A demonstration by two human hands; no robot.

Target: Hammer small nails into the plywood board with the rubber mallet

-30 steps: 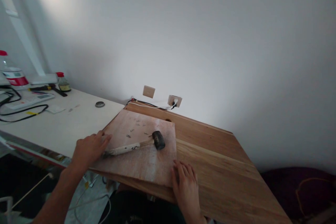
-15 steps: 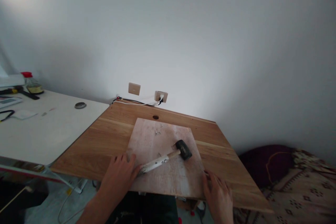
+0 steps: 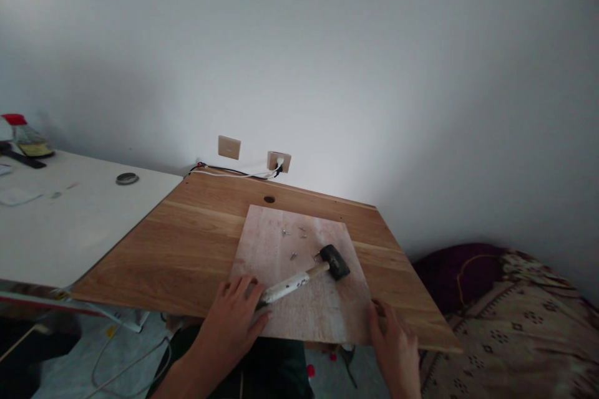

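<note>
A pale wooden board (image 3: pixel 281 318) lies on the brown wooden tabletop. My left hand (image 3: pixel 236 312) grips its near left corner, with the thumb along the front edge. At the near right corner, my right hand (image 3: pixel 394 343) has curled fingers against the board's side. A mallet with a black head (image 3: pixel 335 262) and a white-painted handle (image 3: pixel 285 287) rests across the board. The handle's end lies beside my left fingers and thumb. Several small screws (image 3: pixel 293 256) are scattered on the board beyond the mallet.
Left of the wooden tabletop (image 3: pixel 154 255) is a white table (image 3: pixel 84 224) with a roll of tape (image 3: pixel 127 179) and a red-capped bottle (image 3: pixel 30 137). Cables (image 3: pixel 234 171) run along the wall to a socket (image 3: pixel 279 162). Patterned fabric (image 3: pixel 515 336) lies at right.
The board has slid right on the tabletop with both hands and the mallet. The small screws have shifted and spread on it. The view has turned slightly right.
</note>
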